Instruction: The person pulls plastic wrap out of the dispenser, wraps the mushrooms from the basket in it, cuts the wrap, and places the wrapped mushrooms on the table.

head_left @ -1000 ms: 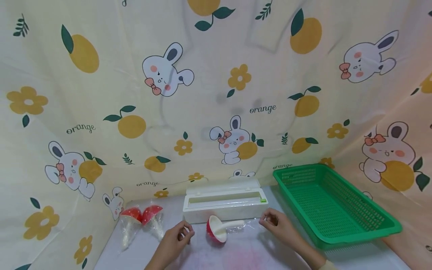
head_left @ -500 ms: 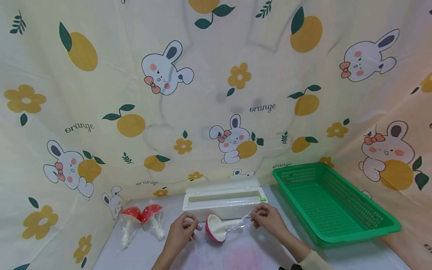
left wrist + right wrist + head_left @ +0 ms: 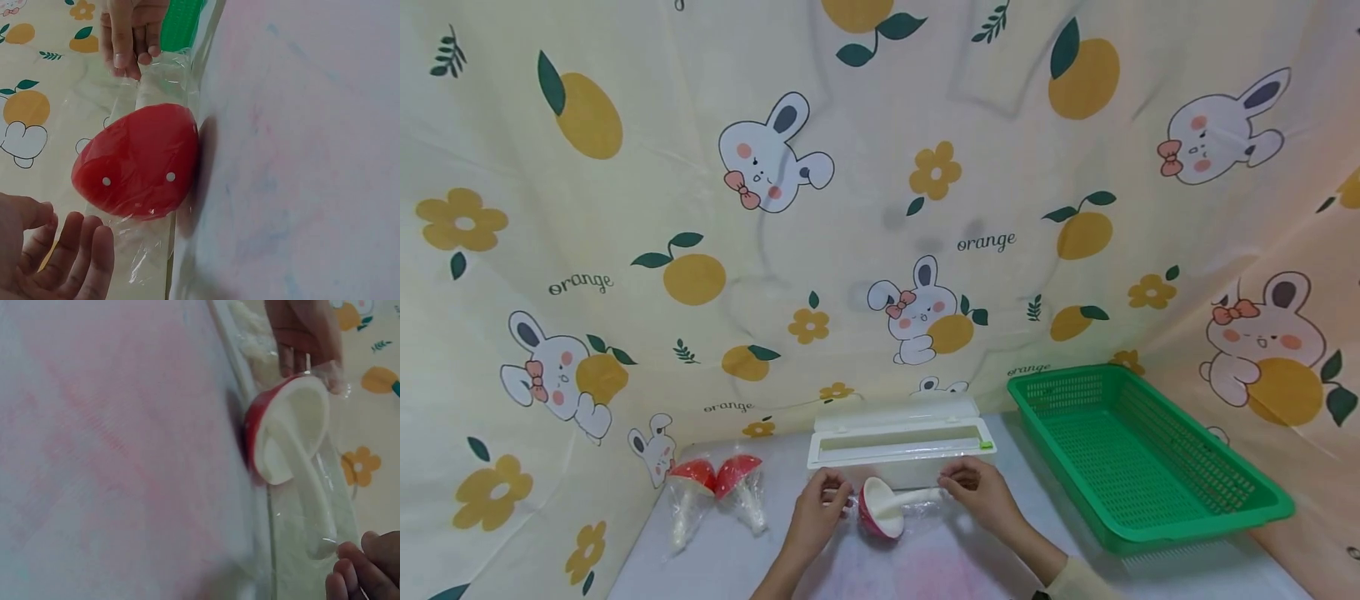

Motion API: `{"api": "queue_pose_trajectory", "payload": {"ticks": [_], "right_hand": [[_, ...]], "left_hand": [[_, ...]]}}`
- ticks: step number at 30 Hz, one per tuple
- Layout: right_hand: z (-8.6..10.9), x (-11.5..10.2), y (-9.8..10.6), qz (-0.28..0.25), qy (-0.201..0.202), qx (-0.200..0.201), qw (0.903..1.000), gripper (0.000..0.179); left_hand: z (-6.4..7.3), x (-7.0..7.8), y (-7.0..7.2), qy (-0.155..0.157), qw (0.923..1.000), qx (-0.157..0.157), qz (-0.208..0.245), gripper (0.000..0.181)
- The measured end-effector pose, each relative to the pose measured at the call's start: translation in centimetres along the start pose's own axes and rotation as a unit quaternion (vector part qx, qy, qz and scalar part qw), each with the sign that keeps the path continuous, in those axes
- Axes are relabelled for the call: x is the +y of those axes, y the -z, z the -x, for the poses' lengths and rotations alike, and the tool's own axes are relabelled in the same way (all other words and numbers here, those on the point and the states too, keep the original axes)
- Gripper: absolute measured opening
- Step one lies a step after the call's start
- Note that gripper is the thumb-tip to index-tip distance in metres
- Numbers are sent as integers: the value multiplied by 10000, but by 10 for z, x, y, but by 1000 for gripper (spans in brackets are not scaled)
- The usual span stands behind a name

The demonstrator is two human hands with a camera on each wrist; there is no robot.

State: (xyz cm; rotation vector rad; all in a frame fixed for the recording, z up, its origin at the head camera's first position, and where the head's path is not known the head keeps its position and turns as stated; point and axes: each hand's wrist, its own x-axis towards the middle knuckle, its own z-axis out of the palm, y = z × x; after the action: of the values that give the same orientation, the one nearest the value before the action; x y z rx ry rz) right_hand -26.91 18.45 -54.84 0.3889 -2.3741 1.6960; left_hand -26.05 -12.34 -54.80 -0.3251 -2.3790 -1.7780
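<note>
A toy mushroom (image 3: 882, 510) with a red, white-dotted cap and a white stem lies on its side on the table, wrapped in clear plastic film. Its cap (image 3: 140, 165) faces my left hand, and the stem (image 3: 312, 506) points toward my right. My left hand (image 3: 820, 510), fingers curled, pinches the film's edge beside the cap. At the stem end, my right hand (image 3: 983, 492) pinches the film between thumb and fingertips. Just behind stands a white film dispenser (image 3: 898, 477), lid raised, with a roll inside and a green cutter slider (image 3: 986, 445) at its right end.
Two film-wrapped toy mushrooms, a left one (image 3: 688, 492) and a right one (image 3: 741, 487), lie at the table's left. A green perforated basket (image 3: 1195, 529) occupies the right side. A printed cloth (image 3: 850, 292) hangs behind the table.
My right hand has moved left, bringing the film it holds down against the stem end. My left hand has moved right, up beside the cap. The mushroom stays nearly in place.
</note>
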Motion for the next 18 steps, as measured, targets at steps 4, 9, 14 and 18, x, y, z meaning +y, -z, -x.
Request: {"api": "queue_pose_trajectory", "payload": {"ticks": [4,9,14,18], "right_hand": [[-1,6,-4,396,431,-122,9982,21],[1,11,-6,720,726,-426,9938,41],[2,13,-6,938,839,-610,9902,41],[2,14,-4,1116,1023,-752,9856,37]], "left_hand": [[-2,-1,-3,28,10000,-2,24,14],[0,-1,-8,32,10000,-9,-53,17],[3,-2,-10,-12,10000,19,-27,28],[6,-4,-8,-138,9999,-77,-48,35]]}}
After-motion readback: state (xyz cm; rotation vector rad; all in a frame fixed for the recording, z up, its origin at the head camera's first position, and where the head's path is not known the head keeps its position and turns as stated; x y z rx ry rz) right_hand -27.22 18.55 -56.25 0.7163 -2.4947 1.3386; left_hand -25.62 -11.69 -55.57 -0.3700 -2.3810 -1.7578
